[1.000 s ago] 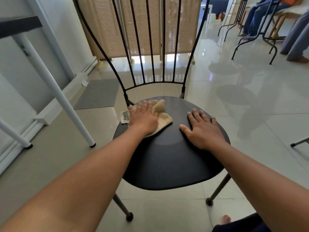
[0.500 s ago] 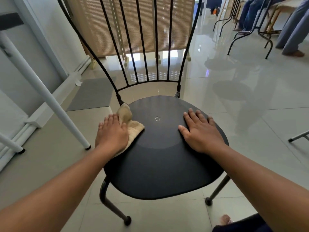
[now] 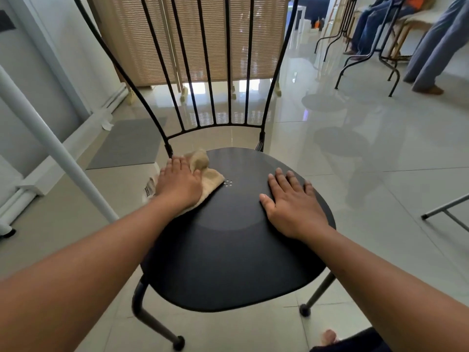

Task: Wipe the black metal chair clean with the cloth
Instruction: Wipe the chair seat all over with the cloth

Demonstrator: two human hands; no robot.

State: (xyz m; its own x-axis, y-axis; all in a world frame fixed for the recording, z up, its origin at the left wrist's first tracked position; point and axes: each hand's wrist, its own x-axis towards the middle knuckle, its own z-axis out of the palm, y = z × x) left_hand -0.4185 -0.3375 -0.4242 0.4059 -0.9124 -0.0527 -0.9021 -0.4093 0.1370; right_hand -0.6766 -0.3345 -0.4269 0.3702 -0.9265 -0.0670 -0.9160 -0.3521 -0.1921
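The black metal chair (image 3: 228, 262) stands right in front of me, its round seat facing me and its barred back rising behind. A beige cloth (image 3: 205, 174) lies on the seat's far left part, near the left back post. My left hand (image 3: 177, 184) presses flat on the cloth and covers most of it; a white tag sticks out past the seat's left edge. Flat on the seat's right side rests my right hand (image 3: 291, 204), fingers spread, holding nothing.
A white table leg (image 3: 50, 143) slants down at the left, close to the chair. A grey mat (image 3: 127, 143) lies on the tiled floor behind it. A slatted screen (image 3: 198, 36) stands behind the chair back. Other chairs and seated people (image 3: 375, 29) are at the far right.
My left hand has slid the cloth from the seat's left edge back toward the rear left, near the back post. My right hand has stayed in place on the seat.
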